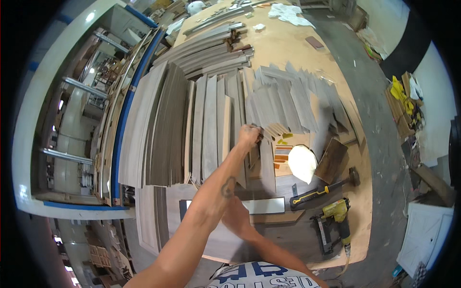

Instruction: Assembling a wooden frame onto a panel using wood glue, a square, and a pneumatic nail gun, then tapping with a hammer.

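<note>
My left hand [249, 136] reaches forward among the grey wood pieces, its fingers closed at the ends of several narrow strips [276, 129]. What it grips is too small to make out. My right hand [236, 218] is low over the near part of the table, beneath my left forearm, its fingers hidden. Close to it lies a long white strip [264, 206] on a grey board. Upright grey panels [207, 127] stand in a row left of my left hand, and pointed grey pieces [273, 103] are stacked to its right.
On the right of the table [357, 230] are a hammer [319, 194] with a yellow and black handle, a green nail gun [336, 216] with a hose, a dark wood block [332, 158] and a bright white object [302, 163]. A white-and-blue framed machine [86, 81] borders the left side.
</note>
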Available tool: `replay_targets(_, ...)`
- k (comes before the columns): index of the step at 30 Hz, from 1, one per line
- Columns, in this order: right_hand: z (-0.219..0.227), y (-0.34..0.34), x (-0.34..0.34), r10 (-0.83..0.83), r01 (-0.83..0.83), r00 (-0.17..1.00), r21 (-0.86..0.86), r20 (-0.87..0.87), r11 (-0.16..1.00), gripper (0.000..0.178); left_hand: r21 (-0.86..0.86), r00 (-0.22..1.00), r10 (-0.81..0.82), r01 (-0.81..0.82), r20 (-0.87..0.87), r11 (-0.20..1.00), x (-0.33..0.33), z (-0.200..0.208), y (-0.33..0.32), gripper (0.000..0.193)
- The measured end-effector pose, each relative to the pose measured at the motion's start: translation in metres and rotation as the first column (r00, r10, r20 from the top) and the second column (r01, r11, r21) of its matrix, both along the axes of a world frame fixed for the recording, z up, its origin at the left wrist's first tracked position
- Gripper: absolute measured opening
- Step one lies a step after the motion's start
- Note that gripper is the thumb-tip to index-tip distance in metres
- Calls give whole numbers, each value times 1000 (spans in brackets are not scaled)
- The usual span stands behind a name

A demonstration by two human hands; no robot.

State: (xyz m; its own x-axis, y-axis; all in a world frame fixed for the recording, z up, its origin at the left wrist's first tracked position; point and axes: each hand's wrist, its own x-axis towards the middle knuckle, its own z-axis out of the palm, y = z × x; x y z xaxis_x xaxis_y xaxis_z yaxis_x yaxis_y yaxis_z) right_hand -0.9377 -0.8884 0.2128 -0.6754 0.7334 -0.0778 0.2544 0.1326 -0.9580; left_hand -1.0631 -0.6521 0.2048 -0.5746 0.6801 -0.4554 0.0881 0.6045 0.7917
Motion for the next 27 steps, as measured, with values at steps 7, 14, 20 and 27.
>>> replay_targets(7,-24,-21,7,-35,-238,946,-764,-323,600,47,189,996,-49,34,77,981,-2,54,-76,15)
replay_targets(14,0,-41,33,106,-239,965,-639,-240,731,33,337,848,17,-228,530,914,2,110,-220,9)
replay_targets(20,13,-118,138,-28,-123,975,-641,-219,757,36,570,958,-33,197,-284,798,48,119,-244,21)
replay_targets(27,69,-255,294,-466,416,884,-393,-37,820,37,280,715,-153,449,-682,849,81,-9,-186,33)
